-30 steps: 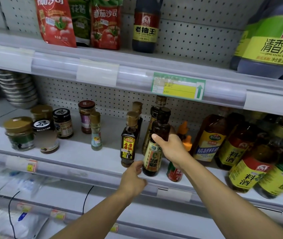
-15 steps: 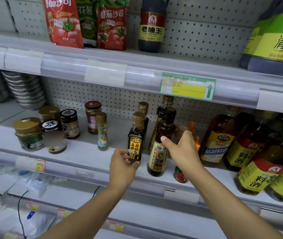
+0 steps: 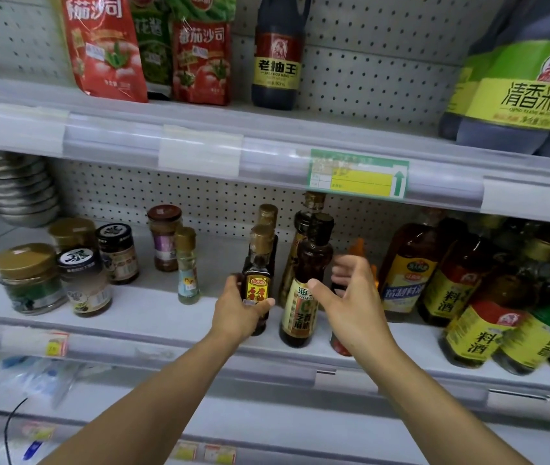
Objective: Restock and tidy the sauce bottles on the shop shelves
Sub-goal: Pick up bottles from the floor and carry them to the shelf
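My left hand (image 3: 238,308) grips a small dark sauce bottle (image 3: 257,273) with a gold cap and red-yellow label, standing on the middle shelf (image 3: 146,307). Just to its right stands a taller dark sesame-oil bottle (image 3: 304,290) with a black cap and yellow-green label. My right hand (image 3: 350,297) hovers right beside that bottle, fingers spread and relaxed, holding nothing. Behind these stand another gold-capped small bottle (image 3: 268,214) and a tall amber bottle (image 3: 310,209). A small red-bottomed bottle (image 3: 340,345) is mostly hidden behind my right wrist.
Jars (image 3: 29,280) and a small clear bottle (image 3: 187,266) stand at the left of the shelf. Large cooking-wine bottles (image 3: 451,280) crowd the right. The upper shelf holds tomato sauce pouches (image 3: 106,48), a dark soy bottle (image 3: 278,52) and big vinegar jugs (image 3: 515,92). Stacked metal bowls (image 3: 15,189) sit far left.
My left hand rose from the shelf edge and took hold of the small gold-capped bottle. My right hand let go of the sesame-oil bottle and opened beside it.
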A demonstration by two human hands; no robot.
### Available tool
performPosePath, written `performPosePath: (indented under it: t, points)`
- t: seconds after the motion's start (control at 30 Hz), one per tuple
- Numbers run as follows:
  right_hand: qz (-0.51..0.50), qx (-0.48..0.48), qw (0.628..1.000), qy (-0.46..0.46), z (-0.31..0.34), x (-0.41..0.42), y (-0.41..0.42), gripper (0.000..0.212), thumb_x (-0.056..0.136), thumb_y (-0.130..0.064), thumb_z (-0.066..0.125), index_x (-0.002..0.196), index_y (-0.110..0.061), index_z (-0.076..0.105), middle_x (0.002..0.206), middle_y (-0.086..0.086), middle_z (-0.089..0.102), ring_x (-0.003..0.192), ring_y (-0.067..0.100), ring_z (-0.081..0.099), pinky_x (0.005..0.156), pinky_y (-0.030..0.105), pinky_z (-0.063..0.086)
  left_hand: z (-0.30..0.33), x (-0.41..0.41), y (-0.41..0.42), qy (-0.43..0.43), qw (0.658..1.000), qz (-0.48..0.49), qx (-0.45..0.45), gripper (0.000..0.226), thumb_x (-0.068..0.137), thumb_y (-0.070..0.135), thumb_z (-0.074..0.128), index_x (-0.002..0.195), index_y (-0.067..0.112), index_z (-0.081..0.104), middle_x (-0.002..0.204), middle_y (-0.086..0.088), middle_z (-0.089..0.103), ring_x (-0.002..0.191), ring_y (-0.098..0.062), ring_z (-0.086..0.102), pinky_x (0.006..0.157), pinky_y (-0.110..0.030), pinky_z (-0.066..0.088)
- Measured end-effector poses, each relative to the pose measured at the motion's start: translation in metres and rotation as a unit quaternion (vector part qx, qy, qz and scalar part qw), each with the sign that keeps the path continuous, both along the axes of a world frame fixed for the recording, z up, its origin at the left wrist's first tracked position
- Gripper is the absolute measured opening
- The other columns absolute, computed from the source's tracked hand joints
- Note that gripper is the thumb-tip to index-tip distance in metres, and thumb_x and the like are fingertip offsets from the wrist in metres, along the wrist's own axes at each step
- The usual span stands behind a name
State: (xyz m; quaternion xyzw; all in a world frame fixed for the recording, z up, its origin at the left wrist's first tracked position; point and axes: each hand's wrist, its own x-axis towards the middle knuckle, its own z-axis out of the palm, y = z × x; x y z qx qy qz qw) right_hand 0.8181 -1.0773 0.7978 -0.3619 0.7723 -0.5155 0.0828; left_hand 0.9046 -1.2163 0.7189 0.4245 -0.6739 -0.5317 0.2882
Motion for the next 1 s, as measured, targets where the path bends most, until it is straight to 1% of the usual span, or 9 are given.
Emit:
performPosePath:
  t: [0.2, 0.33, 0.4, 0.47, 0.53, 0.6, 0.77, 0.9, 1.0]
  points:
    - [-0.007, -0.002, 1.0, -0.014, -0.004, 0.0, 0.0, 0.042, 0.086, -0.024, 0.068, 0.111, -0.03, 0.034, 0.119, -0.006, 0.046, 0.109, 0.008, 0.048, 0.091, 0.024, 0.042, -0.007, 0.004, 0.002, -0.008, 1.0, -0.006, -0.013, 0.058, 0.079, 0.021, 0.075, 0.125, 0.016, 0.041, 0.107, -0.001, 0.061, 0.094, -0.018, 0.06, 0.079, -0.029, 0.047]
    - [-0.011, 0.003, 1.0, -0.019, -0.008, 0.001, 0.0, 0.044, 0.085, -0.024, 0.068, 0.116, -0.028, 0.037, 0.12, -0.006, 0.046, 0.111, 0.009, 0.048, 0.093, 0.026, 0.043, -0.007, 0.007, 0.007, -0.017, 1.0, 0.012, -0.006, 0.082, 0.072, 0.028, 0.08, 0.137, 0.014, 0.032, 0.13, -0.005, 0.05, 0.113, -0.021, 0.054, 0.098, -0.039, 0.047]
    - [-0.014, 0.009, 1.0, -0.024, -0.012, 0.001, 0.001, 0.05, 0.084, -0.024, 0.069, 0.124, -0.024, 0.04, 0.122, -0.004, 0.047, 0.113, 0.01, 0.048, 0.096, 0.03, 0.044, -0.005, 0.013, 0.018, -0.018, 0.998, 0.052, -0.02, 0.082, 0.073, 0.026, 0.08, 0.137, 0.013, 0.031, 0.135, -0.006, 0.04, 0.122, -0.023, 0.045, 0.103, -0.04, 0.042]
    - [-0.018, 0.014, 0.999, -0.031, -0.017, 0.0, 0.004, 0.054, 0.084, -0.023, 0.07, 0.129, -0.022, 0.04, 0.125, -0.003, 0.047, 0.114, 0.01, 0.047, 0.099, 0.031, 0.044, -0.001, 0.02, 0.032, 0.003, 0.996, 0.078, -0.041, 0.065, 0.077, 0.019, 0.077, 0.127, 0.016, 0.035, 0.129, -0.005, 0.037, 0.119, -0.019, 0.042, 0.098, -0.028, 0.042]
    - [-0.023, 0.018, 0.999, -0.036, -0.023, 0.0, 0.009, 0.055, 0.084, -0.024, 0.07, 0.13, -0.022, 0.04, 0.126, -0.003, 0.047, 0.115, 0.009, 0.046, 0.1, 0.031, 0.043, 0.002, 0.025, 0.047, 0.037, 0.996, 0.062, -0.047, 0.051, 0.079, 0.015, 0.074, 0.115, 0.021, 0.038, 0.119, -0.001, 0.041, 0.103, -0.01, 0.048, 0.08, -0.013, 0.041]
    - [-0.031, 0.022, 0.998, -0.05, -0.031, 0.0, 0.015, 0.054, 0.084, -0.024, 0.07, 0.129, -0.024, 0.04, 0.127, -0.004, 0.047, 0.115, 0.009, 0.046, 0.1, 0.031, 0.044, 0.002, 0.024, 0.06, 0.061, 0.997, 0.023, -0.049, 0.042, 0.079, 0.016, 0.073, 0.107, 0.023, 0.042, 0.111, 0.0, 0.048, 0.091, -0.007, 0.051, 0.07, -0.012, 0.04]
    - [-0.083, 0.031, 0.994, -0.062, -0.057, -0.002, 0.042, 0.05, 0.082, -0.023, 0.072, 0.122, -0.025, 0.043, 0.121, -0.004, 0.05, 0.105, 0.006, 0.051, 0.084, 0.017, 0.042, -0.011, 0.011, 0.091, 0.068, 0.994, -0.083, 0.011, 0.034, 0.081, 0.015, 0.071, 0.104, 0.021, 0.048, 0.101, 0.005, 0.055, 0.091, -0.011, 0.056, 0.074, -0.019, 0.046]
    - [-0.116, 0.048, 0.988, -0.086, -0.084, -0.011, 0.079, 0.045, 0.082, -0.021, 0.071, 0.114, -0.029, 0.04, 0.12, -0.001, 0.048, 0.105, 0.008, 0.05, 0.086, 0.02, 0.041, -0.034, -0.003, 0.112, 0.026, 0.99, -0.136, 0.04, 0.029, 0.083, 0.011, 0.069, 0.103, 0.016, 0.049, 0.098, 0.003, 0.056, 0.085, -0.011, 0.055, 0.069, -0.015, 0.045]
    - [-0.138, 0.079, 0.982, -0.097, -0.106, -0.02, 0.109, 0.043, 0.082, -0.018, 0.07, 0.116, -0.023, 0.045, 0.121, 0.0, 0.047, 0.11, 0.013, 0.051, 0.082, 0.017, 0.042, -0.053, -0.012, 0.13, -0.012, 0.984, -0.166, 0.063, 0.028, 0.082, 0.009, 0.069, 0.102, 0.015, 0.049, 0.097, 0.002, 0.056, 0.082, -0.008, 0.054, 0.064, -0.01, 0.044]
